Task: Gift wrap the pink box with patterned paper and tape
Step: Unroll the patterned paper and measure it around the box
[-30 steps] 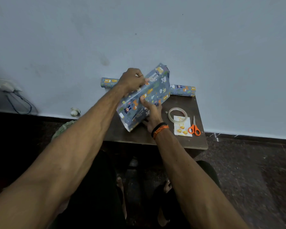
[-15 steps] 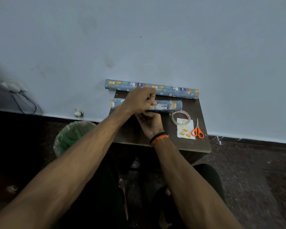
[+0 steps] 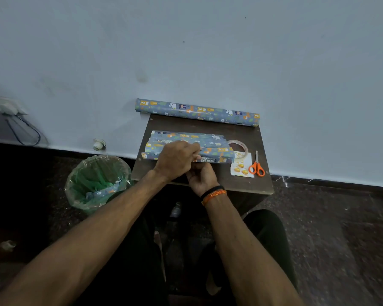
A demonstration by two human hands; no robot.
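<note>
The box (image 3: 210, 142), covered in blue patterned paper, lies flat on the small dark table (image 3: 241, 184). My left hand (image 3: 175, 160) rests over its near long side, fingers curled onto the paper fold there. Just below it, my right hand (image 3: 201, 177) has its fingers curled up against the same near edge; the left hand hides its fingertips. A clear tape roll (image 3: 241, 146) touches the box's right end. The spare paper roll (image 3: 197, 111) lies along the wall at the table's back.
Orange-handled scissors (image 3: 257, 167) and a white sticker sheet (image 3: 241, 168) lie at the table's right. A green-lined bin (image 3: 97, 180) with paper scraps stands on the floor to the left. My knees are under the table's front edge.
The box was held up tilted a second ago; it now lies flat on the table. Both hands have come down to its near edge.
</note>
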